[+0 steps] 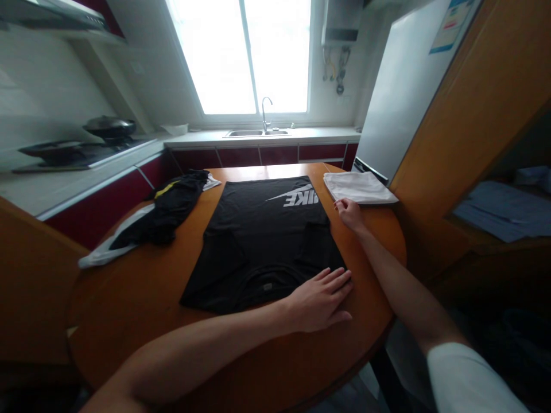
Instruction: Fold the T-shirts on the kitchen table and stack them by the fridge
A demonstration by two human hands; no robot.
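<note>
A black T-shirt [267,229] lies spread on the table, its collar toward me and its white NIKE print upside down at the far right. My left hand [321,301] reaches across to the right and rests flat with fingers spread, the fingertips on the shirt's near right corner. Farther off, my right hand [349,214] is held with curled fingers between the shirt's right edge and a folded white cloth [359,187]. Nothing shows in those fingers, and they are close to the cloth's near left corner.
The wooden table [129,315] has a rounded edge. Rumpled black, white and yellow clothes [172,209] lie at its left. Behind are a counter with a sink [245,133] and a stove with pans [109,126]. A fridge [400,86] stands at the right.
</note>
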